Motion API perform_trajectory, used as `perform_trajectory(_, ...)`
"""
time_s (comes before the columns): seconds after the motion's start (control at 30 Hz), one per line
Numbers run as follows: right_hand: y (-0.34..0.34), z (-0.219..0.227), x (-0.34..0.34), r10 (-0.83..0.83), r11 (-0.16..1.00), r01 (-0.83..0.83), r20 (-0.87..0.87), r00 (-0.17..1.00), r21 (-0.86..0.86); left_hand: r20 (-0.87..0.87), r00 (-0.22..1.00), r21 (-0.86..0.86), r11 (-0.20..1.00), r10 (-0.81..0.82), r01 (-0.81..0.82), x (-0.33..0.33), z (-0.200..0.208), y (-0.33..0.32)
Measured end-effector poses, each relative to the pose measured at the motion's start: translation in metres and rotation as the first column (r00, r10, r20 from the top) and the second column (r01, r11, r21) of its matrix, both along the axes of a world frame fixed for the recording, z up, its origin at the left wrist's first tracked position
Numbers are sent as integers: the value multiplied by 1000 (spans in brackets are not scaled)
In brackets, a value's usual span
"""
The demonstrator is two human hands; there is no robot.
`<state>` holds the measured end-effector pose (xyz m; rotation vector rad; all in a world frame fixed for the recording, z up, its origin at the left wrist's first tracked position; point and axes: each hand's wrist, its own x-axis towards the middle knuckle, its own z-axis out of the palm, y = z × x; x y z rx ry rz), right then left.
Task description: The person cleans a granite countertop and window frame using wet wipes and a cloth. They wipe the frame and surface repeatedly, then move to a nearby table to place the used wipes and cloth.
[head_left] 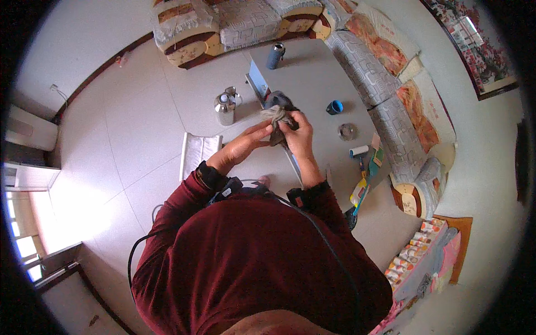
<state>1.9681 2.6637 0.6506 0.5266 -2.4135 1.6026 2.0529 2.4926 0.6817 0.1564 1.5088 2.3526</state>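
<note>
A bunched grey-brown cloth, possibly a sock, is between my two hands over the near left edge of the grey table. My right hand grips it, with the thumb and fingers pinched on the fabric. From the other side, my left hand presses its fingertips against the cloth, and its thumb is on top. Just beyond lies a dark blue-grey fabric bundle at the table's edge. Whether it touches the held cloth I cannot tell.
On the table stand a blue flask, a dark cup, a glass ashtray and a white roll. Left of it are a metal kettle and a white stool. A sofa lines the far right. Cables cross my body.
</note>
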Motion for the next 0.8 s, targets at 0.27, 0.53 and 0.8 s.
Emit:
perform_trajectory(0.27,98,19,-135,-79,955,164,-321,944,247,41,964,11,964,264,-264,-11,13,-18)
perform_trajectory(0.53,163,-43,-196,28,715,87,-152,988,694,87,886,7,889,455,-457,8,1,-54)
perform_trajectory(0.8,96,23,-141,832,405,-260,235,503,-877,80,929,514,783,362,-350,24,-2,-82)
